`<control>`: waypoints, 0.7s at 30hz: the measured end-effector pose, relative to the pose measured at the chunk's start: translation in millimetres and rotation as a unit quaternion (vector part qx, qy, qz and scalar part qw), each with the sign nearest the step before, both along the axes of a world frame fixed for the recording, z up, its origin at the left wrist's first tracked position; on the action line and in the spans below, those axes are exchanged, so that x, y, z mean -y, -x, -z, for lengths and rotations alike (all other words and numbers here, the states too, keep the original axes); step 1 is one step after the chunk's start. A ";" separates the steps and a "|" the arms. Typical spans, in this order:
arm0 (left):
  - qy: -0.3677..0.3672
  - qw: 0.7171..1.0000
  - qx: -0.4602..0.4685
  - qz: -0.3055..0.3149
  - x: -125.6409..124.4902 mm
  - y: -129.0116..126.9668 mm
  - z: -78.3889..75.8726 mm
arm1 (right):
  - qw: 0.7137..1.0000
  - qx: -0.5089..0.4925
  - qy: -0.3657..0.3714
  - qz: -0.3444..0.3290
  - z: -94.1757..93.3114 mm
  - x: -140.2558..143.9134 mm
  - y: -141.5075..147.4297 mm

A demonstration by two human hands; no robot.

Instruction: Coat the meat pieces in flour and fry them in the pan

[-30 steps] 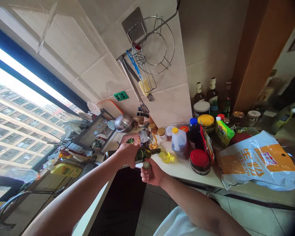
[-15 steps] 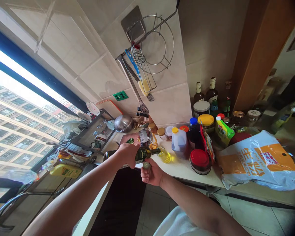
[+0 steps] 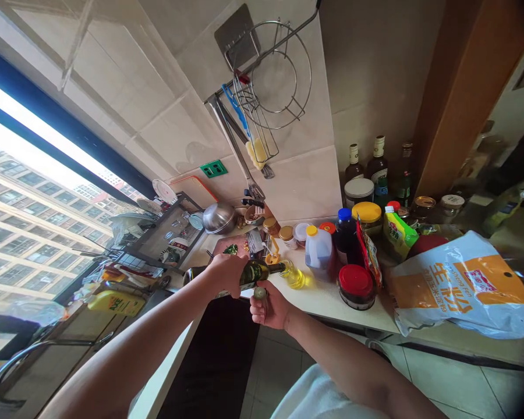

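Left hand grasps tilted dark bottle, mouth at clear container of yellow liquid | right hand curls round small round-topped piece | container near counter front edge; narrow gap to red-lidded jar.

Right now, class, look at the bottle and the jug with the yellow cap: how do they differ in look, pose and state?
The bottle is dark green; the jug is pale and see-through, with dark liquid showing inside.
The bottle is held tipped in the left hand; the jug stands on the counter.
The bottle's neck points into a glass vessel; the jug has its cap on.
Both are containers.
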State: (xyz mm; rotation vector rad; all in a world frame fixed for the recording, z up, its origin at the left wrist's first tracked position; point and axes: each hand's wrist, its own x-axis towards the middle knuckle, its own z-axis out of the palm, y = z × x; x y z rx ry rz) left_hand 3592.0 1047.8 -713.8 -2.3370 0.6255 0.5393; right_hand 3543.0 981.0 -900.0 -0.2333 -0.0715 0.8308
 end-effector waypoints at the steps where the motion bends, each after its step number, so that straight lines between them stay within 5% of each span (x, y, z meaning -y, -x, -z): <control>1: 0.000 1.000 0.000 0.000 0.1 -0.2 -0.1 | 1.000 0.000 0.001 -0.001 -0.2 0.1 -0.2; 21: 0.000 1.000 0.001 -0.004 1.1 -1.5 0.6 | 1.000 0.004 0.009 -0.002 -1.6 2.2 0.7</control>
